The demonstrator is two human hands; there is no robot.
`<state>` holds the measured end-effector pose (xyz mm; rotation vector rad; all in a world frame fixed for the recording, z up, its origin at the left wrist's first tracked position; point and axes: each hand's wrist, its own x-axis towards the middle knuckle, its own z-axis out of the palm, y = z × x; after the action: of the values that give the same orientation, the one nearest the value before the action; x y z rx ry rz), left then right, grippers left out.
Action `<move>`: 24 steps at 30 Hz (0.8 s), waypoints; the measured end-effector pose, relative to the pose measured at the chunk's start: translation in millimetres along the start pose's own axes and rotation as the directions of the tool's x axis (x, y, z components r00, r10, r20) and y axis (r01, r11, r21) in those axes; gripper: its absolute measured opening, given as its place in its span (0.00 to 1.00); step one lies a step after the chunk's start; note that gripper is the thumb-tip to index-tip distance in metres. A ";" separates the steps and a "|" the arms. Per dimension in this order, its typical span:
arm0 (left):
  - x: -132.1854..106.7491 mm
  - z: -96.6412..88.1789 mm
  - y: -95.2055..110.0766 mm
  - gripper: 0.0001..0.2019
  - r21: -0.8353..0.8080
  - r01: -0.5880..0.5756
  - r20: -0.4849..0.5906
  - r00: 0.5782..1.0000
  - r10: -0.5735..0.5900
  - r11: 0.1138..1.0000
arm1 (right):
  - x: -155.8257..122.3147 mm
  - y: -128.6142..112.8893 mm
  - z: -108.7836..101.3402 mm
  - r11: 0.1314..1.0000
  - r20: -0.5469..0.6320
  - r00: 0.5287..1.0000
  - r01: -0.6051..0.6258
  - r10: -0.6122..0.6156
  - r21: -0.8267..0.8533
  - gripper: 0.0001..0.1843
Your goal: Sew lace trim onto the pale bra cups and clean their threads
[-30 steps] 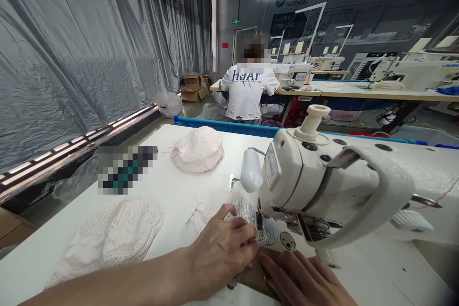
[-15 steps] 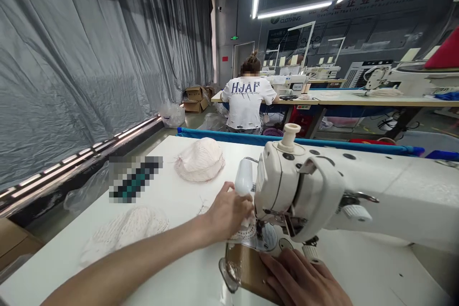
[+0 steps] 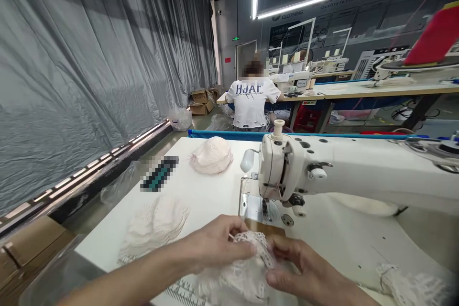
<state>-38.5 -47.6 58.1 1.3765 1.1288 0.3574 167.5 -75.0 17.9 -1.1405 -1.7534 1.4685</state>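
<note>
Both hands are close together in front of the sewing machine (image 3: 276,167). My left hand (image 3: 229,244) pinches the edge of a white lace fabric piece (image 3: 236,279), its thumb lying on top. Around the right side of the same piece, the fingers and thumb of my right hand (image 3: 294,263) are closed. The lace hangs down towards the front table edge, slightly blurred. Beyond my hands, the needle and presser foot (image 3: 265,208) stand over the metal plate with no fabric seen under them.
A stack of lace pieces (image 3: 154,224) lies at left, and a cup-shaped lace pile (image 3: 211,155) behind it. More lace (image 3: 412,284) rests at right. A blurred-out dark object (image 3: 159,174) sits near the left edge. A person (image 3: 253,100) in a white shirt sits ahead.
My left hand has come back from beside the needle towards me. My right hand has left the brown plate, and both now hold the lace. The view has shifted.
</note>
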 end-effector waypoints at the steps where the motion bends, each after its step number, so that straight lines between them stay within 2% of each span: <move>1: -10.7 3.4 -3.3 0.20 -0.071 0.022 0.032 0.999 -0.020 0.997 | -3.7 -6.7 5.5 0.996 0.061 0.998 -0.033 0.028 0.088 0.20; 4: -35.6 13.7 -11.4 0.21 -0.159 0.019 0.133 0.991 0.002 0.987 | -18.1 -19.5 19.8 0.965 0.186 0.977 -0.141 0.100 0.223 0.20; 8: -58.7 26.6 -19.8 0.20 -0.134 -0.038 0.168 0.984 0.061 0.990 | -41.2 -26.0 30.4 0.981 0.252 0.961 -0.145 0.110 0.126 0.19; 11: -71.6 33.5 -26.7 0.19 -0.118 -0.036 0.190 0.980 0.058 0.992 | -58.3 -30.4 34.0 0.977 0.312 0.944 -0.161 0.111 0.141 0.18; 14: -81.8 38.2 -35.4 0.18 -0.118 -0.044 0.203 0.977 0.067 0.992 | -73.8 -35.3 38.2 0.973 0.317 0.938 -0.187 0.136 0.135 0.16; 18: -92.8 44.5 -47.4 0.13 -0.094 -0.125 0.214 0.966 0.143 0.988 | -89.8 -37.2 47.9 0.975 0.331 0.932 -0.191 0.144 0.114 0.16; 21: -99.0 52.3 -55.0 0.12 -0.049 -0.094 0.222 0.970 0.102 0.994 | -98.7 -33.1 56.6 0.979 0.342 0.927 -0.189 0.151 0.078 0.16; 24: -101.8 61.8 -63.0 0.13 -0.070 -0.024 0.234 0.972 0.040 0.997 | -106.5 -26.8 63.4 0.977 0.333 0.927 -0.205 0.172 0.064 0.14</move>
<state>-62.7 -177.7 32.7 1.3411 0.8928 0.2455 157.0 -199.6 39.2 -1.0883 -1.7991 1.9314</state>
